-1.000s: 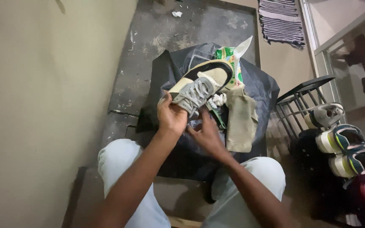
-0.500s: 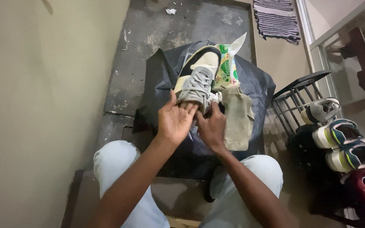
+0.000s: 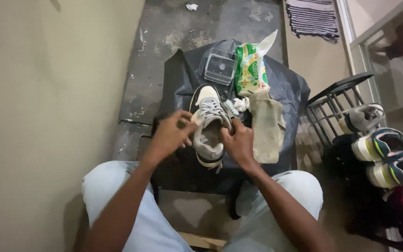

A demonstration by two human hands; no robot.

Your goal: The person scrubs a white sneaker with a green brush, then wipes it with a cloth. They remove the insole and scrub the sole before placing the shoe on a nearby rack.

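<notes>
Grey sneaker looks light, upper soft, sole stiff; left hand and right hand clamped on its sides near laces; grip by sole edges seems surest

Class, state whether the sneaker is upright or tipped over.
Upright: the sneaker shows laces and opening facing up, held between the left hand and right hand.

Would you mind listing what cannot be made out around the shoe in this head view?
- Grey-and-cream lace-up sneaker: its sides are covered by the left hand and right hand.
- Left hand fingers: motion-blurred, grip unclear.
- Clear plastic box: contents too small to tell.
- Dark shoes on the black wire rack: cut off by the right edge.
</notes>
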